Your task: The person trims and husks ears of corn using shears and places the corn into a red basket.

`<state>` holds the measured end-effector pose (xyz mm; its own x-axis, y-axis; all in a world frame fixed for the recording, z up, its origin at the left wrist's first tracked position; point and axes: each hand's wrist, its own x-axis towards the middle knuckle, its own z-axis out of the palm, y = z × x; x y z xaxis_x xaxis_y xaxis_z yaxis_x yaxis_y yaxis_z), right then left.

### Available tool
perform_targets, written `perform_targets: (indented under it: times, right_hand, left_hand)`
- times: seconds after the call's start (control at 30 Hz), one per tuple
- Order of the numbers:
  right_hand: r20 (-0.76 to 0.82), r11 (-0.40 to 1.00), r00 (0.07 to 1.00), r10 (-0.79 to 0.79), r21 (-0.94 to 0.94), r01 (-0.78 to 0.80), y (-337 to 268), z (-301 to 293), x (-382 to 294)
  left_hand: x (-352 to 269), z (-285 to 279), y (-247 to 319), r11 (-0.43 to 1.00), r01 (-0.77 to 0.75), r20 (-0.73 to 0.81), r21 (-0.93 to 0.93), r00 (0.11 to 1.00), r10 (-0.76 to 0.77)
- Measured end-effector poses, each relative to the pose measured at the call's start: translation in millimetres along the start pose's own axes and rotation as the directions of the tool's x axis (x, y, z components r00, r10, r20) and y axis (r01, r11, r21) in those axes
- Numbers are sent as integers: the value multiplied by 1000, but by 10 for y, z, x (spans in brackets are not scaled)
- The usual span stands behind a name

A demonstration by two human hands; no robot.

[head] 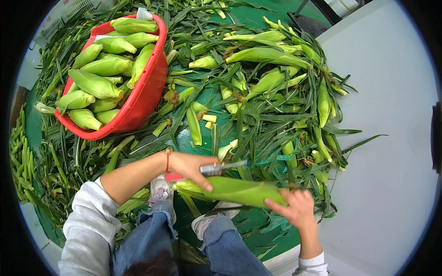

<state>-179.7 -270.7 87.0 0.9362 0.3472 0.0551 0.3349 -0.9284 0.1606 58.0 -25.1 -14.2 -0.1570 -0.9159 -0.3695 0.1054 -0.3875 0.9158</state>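
An ear of corn in its green husk [241,191] lies crosswise between my hands, above my shoes, its cut stalk end to the left. My left hand [195,169] holds a red-handled cutting tool [210,168], probably pruning shears, whose metal blade points right. The thumb of that hand also rests on the husk near the stalk end. Around the silk end at the right, my right hand [293,207] grips the ear; this end is slightly blurred. Part of the tool's handle is hidden by my left hand.
A red plastic basin [148,89] full of husked-in corn ears [96,84] stands at the upper left. Loose leaves and untrimmed corn [269,55] cover much of the green floor [207,136]. A pale wall [376,145] bounds the right side. Teal netting [276,224] lies near my right hand.
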Motion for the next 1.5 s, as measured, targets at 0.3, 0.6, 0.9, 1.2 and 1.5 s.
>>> perform_targets:
  times: [0.3,0.6,0.9,1.2,1.5]
  right_hand:
    - [147,-7,349,926,927,-374,-979,930,356]
    - [569,-543,131,812,652,530,-406,991,1067]
    - [479,-469,116,870,734,491,-626,975,1195]
    - [552,-545,106,827,742,389,-704,839,1270]
    - [630,-723,366,685,527,446,-626,964,1217]
  left_hand:
    - [-119,339,-201,984,-12,-334,-176,941,-48]
    - [-182,288,-32,868,-265,-703,-420,700,-127]
    - [1,604,151,494,-50,-206,-868,941,-267]
    - [-90,560,-22,925,91,-766,368,594,246]
    - [-88,305,-110,817,-362,-627,-449,779,1]
